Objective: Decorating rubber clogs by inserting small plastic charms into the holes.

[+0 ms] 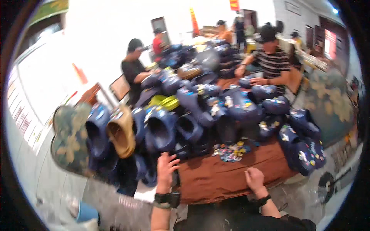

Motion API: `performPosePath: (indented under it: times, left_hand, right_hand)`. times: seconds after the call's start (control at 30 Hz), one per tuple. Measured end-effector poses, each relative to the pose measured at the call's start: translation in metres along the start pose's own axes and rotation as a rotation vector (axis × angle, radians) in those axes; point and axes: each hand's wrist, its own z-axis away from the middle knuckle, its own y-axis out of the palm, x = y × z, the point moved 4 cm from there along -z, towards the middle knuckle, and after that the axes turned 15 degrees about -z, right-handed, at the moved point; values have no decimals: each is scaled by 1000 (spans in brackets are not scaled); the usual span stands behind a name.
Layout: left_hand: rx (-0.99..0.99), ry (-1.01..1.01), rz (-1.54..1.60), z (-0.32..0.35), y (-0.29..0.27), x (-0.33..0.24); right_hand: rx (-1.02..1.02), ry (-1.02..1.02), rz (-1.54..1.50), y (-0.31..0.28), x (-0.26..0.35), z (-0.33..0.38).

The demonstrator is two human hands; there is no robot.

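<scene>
Left hand point(166, 166) with fingers spread, grasping nothing, reaching to navy clogs point(162, 129) heaped along the brown surface point(216, 177)'s far edge; right hand point(254, 179) loosely curled, empty, near edge; loose charms point(231, 151) mid-surface, many clogs already decorated, several plain.

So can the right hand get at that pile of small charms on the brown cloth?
Probably yes. The right hand rests on the brown cloth, and only bare cloth lies between it and the charms. The navy clogs stand behind and beside the pile, not across the path.
</scene>
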Motion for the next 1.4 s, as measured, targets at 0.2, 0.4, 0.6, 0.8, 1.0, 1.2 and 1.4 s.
performPosePath:
  times: [0.2, 0.4, 0.6, 0.8, 1.0, 1.2, 1.4]
  left_hand:
    - [-80, -197, 5, -50, 7, -25]
    - [-23, 14, 5, -28, 13, -24]
    - [-54, -6, 14, 59, 10, -2]
    - [257, -361, -367, 104, 50, 29]
    - [329, -140, -774, 95, 43, 48]
    - [400, 256, -735, 114, 101, -80]
    - [1344, 785, -230, 170, 178, -203]
  right_hand:
    - [89, 60, -20, -2, 2, 2]
    - [89, 70, -50, -5, 2, 2]
    - [86, 163, -132, -7, -2, -2]
    - [-137, 467, -419, -13, -24, 7]
    - [-47, 288, -264, -9, -9, 3]
    - [-16, 200, -161, -9, -10, 6]
    - [74, 193, -149, -10, -20, 3]
